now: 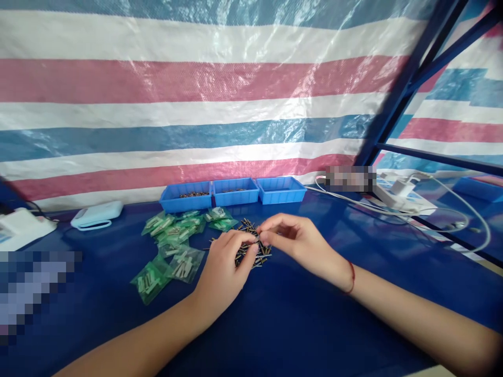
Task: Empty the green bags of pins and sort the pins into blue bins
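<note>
Left hand [226, 267] and right hand [294, 241] meet fingertip to fingertip, both grips closed on what appears to be one small pin [257, 240], held just above the pile of pins [261, 259]. Green bags [173, 246] lie left of the grip, with blue trays [234, 191] beyond it. The tabletop [298, 314] is dark blue. A striped tarp [196, 104] hangs behind and a white cable [432, 214] runs to the right.

Three trays [234, 191] are set side by side along the back edge of the desk [298, 324]. Before them, pins [247, 226] are heaped at mid-desk, with small bags [175, 242] strewn just to their left. A device [97, 214] is placed near the back left corner, a cable [393, 212] toward the back right
</note>
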The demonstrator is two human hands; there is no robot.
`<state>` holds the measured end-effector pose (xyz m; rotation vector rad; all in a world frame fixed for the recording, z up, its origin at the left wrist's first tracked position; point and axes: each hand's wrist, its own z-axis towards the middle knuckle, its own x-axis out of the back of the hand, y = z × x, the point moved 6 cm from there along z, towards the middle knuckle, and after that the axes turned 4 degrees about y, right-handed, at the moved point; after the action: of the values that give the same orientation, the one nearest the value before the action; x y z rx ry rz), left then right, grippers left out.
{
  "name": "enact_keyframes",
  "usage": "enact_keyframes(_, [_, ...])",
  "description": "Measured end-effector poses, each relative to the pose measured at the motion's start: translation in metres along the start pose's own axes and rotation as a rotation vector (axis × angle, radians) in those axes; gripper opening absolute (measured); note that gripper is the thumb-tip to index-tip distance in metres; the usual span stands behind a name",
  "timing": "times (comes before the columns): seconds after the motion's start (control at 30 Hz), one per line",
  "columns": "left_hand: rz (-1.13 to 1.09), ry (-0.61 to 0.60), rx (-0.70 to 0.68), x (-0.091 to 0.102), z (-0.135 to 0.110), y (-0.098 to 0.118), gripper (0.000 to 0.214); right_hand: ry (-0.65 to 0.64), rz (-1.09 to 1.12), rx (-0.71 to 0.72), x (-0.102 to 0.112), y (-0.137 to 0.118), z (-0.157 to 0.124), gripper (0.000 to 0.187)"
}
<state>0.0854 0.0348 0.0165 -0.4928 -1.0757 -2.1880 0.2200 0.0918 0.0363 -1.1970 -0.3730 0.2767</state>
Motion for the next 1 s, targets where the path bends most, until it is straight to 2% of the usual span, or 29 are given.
enact_keyframes(0.13, [0.049, 0.052, 0.035, 0.001, -0.002, -0.010, 0.035, 0.184, -0.225, 0.239, 0.011, -0.014, 0.052, 0.008])
enact_keyframes(0.23, [0.088, 0.019, 0.044, -0.001, -0.003, -0.011, 0.035, 0.276, -0.477, 0.413, 0.013, -0.012, 0.100, 0.010])
enact_keyframes(0.33, [0.105, -0.015, 0.062, 0.000, -0.003, -0.010, 0.031, 0.308, -0.709, 0.448, 0.011, 0.003, 0.141, 0.018])
enact_keyframes(0.43, [0.105, -0.031, 0.072, 0.002, -0.003, -0.007, 0.025, 0.267, -0.784, 0.436, 0.008, 0.016, 0.153, 0.017])
enact_keyframes(0.5, [0.102, -0.038, 0.072, 0.002, -0.003, -0.007, 0.023, 0.236, -0.816, 0.447, 0.008, 0.015, 0.141, 0.018])
enact_keyframes(0.6, [0.103, -0.053, 0.074, 0.000, -0.002, -0.008, 0.022, 0.147, -0.847, 0.456, 0.010, 0.004, 0.098, 0.017])
enact_keyframes(0.63, [0.103, -0.058, 0.074, -0.001, -0.002, -0.009, 0.022, 0.060, -0.853, 0.451, 0.009, 0.001, 0.081, 0.016])
enact_keyframes(0.7, [0.102, -0.064, 0.074, -0.003, -0.002, -0.010, 0.022, -0.223, -0.848, 0.402, 0.003, 0.002, 0.047, 0.016])
enact_keyframes(0.77, [0.102, -0.068, 0.077, -0.005, -0.001, -0.010, 0.022, -0.367, -0.862, 0.354, 0.003, 0.004, 0.020, 0.015])
enact_keyframes(0.87, [0.108, -0.073, 0.078, -0.006, -0.001, -0.011, 0.021, -0.441, -0.884, 0.304, 0.005, 0.011, 0.000, 0.020])
enact_keyframes(1.0, [0.120, -0.079, 0.070, -0.008, -0.002, -0.012, 0.021, -0.478, -0.874, 0.308, 0.002, 0.016, -0.003, 0.019])
